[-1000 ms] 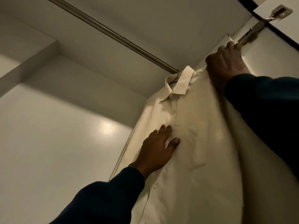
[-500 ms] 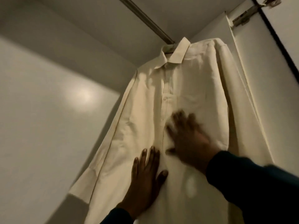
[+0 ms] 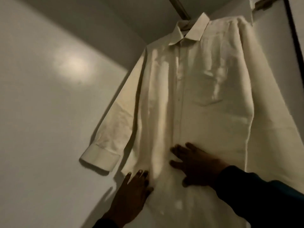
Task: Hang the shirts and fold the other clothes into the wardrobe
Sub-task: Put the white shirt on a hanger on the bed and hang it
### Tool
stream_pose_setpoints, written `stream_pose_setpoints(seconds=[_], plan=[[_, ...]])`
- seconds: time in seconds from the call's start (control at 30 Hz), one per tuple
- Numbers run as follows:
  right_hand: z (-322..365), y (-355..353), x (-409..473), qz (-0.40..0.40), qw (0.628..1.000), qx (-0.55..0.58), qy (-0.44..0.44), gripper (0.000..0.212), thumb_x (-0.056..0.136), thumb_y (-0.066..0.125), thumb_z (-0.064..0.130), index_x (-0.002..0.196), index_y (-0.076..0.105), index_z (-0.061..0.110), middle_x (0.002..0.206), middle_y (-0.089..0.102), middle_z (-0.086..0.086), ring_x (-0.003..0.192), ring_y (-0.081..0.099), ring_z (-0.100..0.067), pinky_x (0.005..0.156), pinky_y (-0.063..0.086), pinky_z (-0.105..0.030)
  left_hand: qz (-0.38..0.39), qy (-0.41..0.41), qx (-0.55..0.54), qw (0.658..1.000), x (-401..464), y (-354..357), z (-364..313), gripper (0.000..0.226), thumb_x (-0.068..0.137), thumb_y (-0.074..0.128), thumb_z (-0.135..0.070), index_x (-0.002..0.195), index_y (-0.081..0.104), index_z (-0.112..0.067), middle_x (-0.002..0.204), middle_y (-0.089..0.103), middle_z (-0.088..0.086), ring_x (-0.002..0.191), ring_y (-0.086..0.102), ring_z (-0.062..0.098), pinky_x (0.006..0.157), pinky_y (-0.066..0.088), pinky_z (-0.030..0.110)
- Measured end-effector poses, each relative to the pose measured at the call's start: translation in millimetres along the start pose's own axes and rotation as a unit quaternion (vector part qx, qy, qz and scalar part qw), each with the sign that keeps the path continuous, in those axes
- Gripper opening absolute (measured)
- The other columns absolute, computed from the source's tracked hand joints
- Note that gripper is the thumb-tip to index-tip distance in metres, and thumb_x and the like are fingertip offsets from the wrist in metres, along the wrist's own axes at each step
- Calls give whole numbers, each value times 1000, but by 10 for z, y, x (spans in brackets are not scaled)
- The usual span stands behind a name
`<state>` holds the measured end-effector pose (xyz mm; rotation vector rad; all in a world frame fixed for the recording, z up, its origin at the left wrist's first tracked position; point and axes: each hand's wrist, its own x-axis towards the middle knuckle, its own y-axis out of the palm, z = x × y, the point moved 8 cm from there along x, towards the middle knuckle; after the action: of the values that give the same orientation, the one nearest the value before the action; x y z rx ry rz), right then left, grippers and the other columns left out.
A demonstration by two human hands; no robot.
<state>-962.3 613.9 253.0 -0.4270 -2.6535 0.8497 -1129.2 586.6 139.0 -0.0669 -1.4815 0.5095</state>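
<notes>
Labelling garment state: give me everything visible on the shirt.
The shirt is cream, long-sleeved, of a woven, slightly creased cloth, with a pointed collar, buttoned placket and one chest pocket. It hangs front-out from the rod at the wardrobe's right end, on a hanger barely visible inside the collar. One sleeve drapes toward the back wall, cuff lowest. Both hands lie flat and open on its lower front: left hand, right hand.
</notes>
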Motion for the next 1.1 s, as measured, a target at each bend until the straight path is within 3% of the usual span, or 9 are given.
stream_pose_setpoints(seconds=[0.07, 0.13, 0.3, 0.5, 0.7, 0.8, 0.87, 0.93, 1.1], plan=[[263, 211, -136, 81, 995, 16, -61, 76, 92, 63, 47, 156, 27, 29, 167, 0, -7, 153, -7, -24, 121, -11, -43, -83, -25, -7, 996, -195, -213, -8, 69, 110, 18, -40, 88, 77, -14, 90, 75, 3, 85, 73, 21, 89, 51, 34], [422, 139, -235, 69, 993, 53, -85, 59, 93, 63, 43, 148, 43, 32, 164, 22, 0, 153, 4, -19, 121, -8, -42, -159, -79, -63, 982, -211, -474, 56, 55, 108, 27, -38, 87, 70, -10, 84, 68, 3, 80, 67, 20, 82, 51, 32], [210, -530, -401, -192, 981, 13, -11, 54, 97, 53, 48, 148, 38, 36, 164, 22, 5, 153, 2, -20, 121, -2, -45, -224, -103, -171, 954, 212, -821, -59, 37, 104, 42, -31, 132, 56, -11, 138, 56, 5, 128, 51, 24, 104, 46, 40], [-543, -838, -608, -291, 940, -32, 176, 75, 97, 50, 50, 158, 12, 27, 164, -19, -14, 147, -28, -36, 120, -10, -57, -124, -77, -213, 966, 849, -861, -494, 61, 101, 21, -60, 158, 10, -41, 168, -4, -10, 154, -6, 12, 124, 2, 43], [-283, -79, -676, -130, 979, -6, 159, 74, 99, 42, 55, 159, 11, 23, 162, -23, -17, 146, -28, -38, 118, -14, -59, 79, -104, -211, 969, 294, -43, -705, 65, 87, 2, -80, 148, -10, -61, 162, -20, -19, 153, -12, 13, 123, -4, 53], [147, 389, -825, -69, 990, 59, 106, 67, 100, 49, 46, 157, 19, 27, 165, -16, -13, 150, -22, -34, 120, -14, -53, 118, -136, -206, 962, -230, 223, -778, 75, 83, -4, -84, 153, 0, -55, 166, -6, -12, 154, 0, 19, 121, 5, 52], [440, 505, -939, -81, 992, 82, 54, 46, 103, 46, 38, 147, 43, 25, 164, 17, -12, 153, 4, -32, 123, -1, -51, 108, -175, -176, 963, -471, 225, -805, 75, 93, 7, -76, 150, 38, -40, 163, 27, 0, 147, 27, 30, 114, 23, 56], [709, 526, -1034, -108, 991, 78, 6, 32, 105, 40, 34, 129, 58, 22, 141, 53, -6, 137, 38, -29, 117, 20, -46, 52, -214, -149, 964, -632, 113, -818, 57, 99, 27, -60, 117, 66, -23, 139, 58, 10, 128, 50, 37, 98, 41, 59], [953, 549, -1242, -147, 977, 155, -7, 28, 104, 44, 27, 127, 59, 22, 123, 64, 1, 113, 54, -21, 97, 37, -37, -30, -282, -177, 943, -814, -270, -847, 28, 98, 53, -37, 101, 63, -11, 102, 66, 8, 98, 59, 33, 76, 44, 44]])
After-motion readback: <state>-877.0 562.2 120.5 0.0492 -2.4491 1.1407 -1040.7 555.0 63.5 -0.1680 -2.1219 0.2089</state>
